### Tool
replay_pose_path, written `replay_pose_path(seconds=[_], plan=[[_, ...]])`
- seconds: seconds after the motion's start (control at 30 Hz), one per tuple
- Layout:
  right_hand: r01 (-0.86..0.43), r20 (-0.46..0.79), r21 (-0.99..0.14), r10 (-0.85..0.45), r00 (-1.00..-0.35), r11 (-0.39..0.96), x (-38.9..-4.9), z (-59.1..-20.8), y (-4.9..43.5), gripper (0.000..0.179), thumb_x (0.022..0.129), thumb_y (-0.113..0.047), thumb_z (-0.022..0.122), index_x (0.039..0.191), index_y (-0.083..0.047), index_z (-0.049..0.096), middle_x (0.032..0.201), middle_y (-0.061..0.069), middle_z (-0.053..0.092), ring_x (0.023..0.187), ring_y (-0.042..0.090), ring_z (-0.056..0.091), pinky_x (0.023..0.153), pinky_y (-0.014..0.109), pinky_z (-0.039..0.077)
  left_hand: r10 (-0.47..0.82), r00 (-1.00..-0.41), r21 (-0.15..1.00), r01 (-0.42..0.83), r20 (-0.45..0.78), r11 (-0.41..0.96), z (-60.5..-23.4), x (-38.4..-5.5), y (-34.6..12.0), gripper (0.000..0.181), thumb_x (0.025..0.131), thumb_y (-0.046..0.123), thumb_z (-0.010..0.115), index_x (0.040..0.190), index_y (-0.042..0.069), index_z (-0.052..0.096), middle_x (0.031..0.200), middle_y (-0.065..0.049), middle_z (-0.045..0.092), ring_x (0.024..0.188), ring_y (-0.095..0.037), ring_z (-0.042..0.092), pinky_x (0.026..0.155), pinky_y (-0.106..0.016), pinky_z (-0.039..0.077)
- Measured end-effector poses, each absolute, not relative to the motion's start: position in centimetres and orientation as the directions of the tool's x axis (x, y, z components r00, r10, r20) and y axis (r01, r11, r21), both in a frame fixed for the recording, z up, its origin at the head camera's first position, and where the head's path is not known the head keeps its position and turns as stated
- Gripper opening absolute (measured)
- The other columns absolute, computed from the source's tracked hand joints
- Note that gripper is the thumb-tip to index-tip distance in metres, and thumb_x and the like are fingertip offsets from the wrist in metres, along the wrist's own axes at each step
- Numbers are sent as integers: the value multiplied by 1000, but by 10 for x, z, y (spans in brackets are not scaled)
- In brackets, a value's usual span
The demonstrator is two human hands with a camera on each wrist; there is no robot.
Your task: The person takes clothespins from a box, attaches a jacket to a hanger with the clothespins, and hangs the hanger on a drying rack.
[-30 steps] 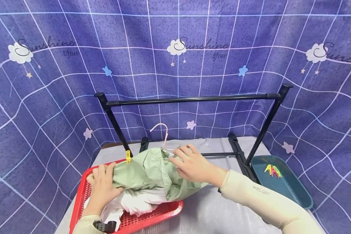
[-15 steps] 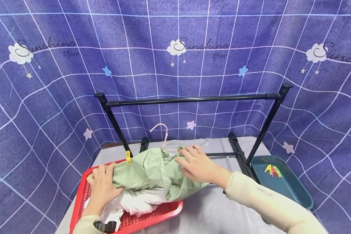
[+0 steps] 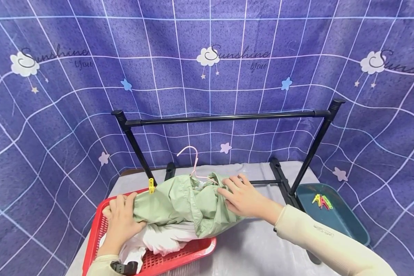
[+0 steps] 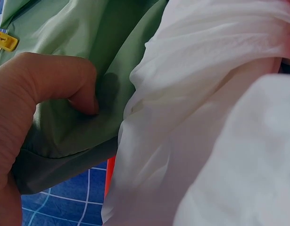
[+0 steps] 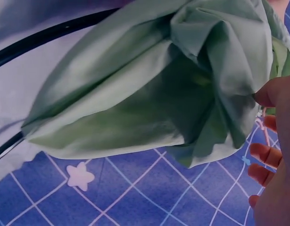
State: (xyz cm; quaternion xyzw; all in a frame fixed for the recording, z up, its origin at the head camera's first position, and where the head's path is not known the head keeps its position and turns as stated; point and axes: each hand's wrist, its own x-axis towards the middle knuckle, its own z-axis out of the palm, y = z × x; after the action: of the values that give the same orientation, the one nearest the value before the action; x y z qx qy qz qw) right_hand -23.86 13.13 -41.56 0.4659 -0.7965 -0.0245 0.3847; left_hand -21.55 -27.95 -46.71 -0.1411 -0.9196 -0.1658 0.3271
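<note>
Your right hand (image 3: 245, 197) has slid rightward along the garment (image 3: 176, 199), baring more of the hanger (image 3: 196, 165), while your left hand (image 3: 121, 217) has stayed put. Your left fingers grip the garment's end, thumb bent over the cloth; your right thumb presses a fold with the other fingers bent, but whether they pinch it you can't tell. Between your hands, the green garment spans the basket (image 3: 211, 245) and the whites (image 3: 169, 237), the hanger's hook standing up from its opening, a yellow clip (image 3: 151, 185) at its top edge. Expect limp, light, perhaps slick cloth that slips if held by loose folds; take cloth and hanger together near each shoulder. Beyond, the rack (image 3: 224, 118) stands on the counter (image 3: 248, 249), with pegs (image 3: 322, 202) in a tray (image 3: 352, 224) to the right.
</note>
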Motion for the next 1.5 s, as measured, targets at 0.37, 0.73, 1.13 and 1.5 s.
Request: replay_pose_path(seconds=[0.37,0.73,1.13,1.5], plan=[[-719,581,375,-753,-309,585,-238,-423,146,37,81,-28,56,114,-11,59,110,10,55,97,28,51,84,48,38,150,-742,205,363,653,909,-466,-216,-279,96,37,19,87,123,1,49,94,-18,40,85,-41,33,70,-58,21],[-711,583,340,-731,-354,616,-236,-428,161,36,81,-30,59,113,-11,58,110,10,55,97,29,51,82,47,38,153,-734,189,361,662,913,-467,-218,-279,97,36,20,87,124,2,49,95,-19,41,86,-41,34,70,-57,22],[-710,606,316,-710,-360,629,-235,-434,170,40,79,-28,60,115,-10,56,110,11,54,96,30,50,81,48,37,160,-716,183,376,679,908,-468,-216,-278,96,35,21,86,123,2,49,94,-18,41,84,-41,33,69,-56,21],[-696,611,284,-684,-399,660,-233,-441,182,43,78,-27,60,117,-10,58,110,12,53,95,29,49,82,50,36,160,-713,190,384,683,903,-468,-214,-279,96,35,20,86,122,2,50,94,-18,41,85,-41,33,70,-57,21]])
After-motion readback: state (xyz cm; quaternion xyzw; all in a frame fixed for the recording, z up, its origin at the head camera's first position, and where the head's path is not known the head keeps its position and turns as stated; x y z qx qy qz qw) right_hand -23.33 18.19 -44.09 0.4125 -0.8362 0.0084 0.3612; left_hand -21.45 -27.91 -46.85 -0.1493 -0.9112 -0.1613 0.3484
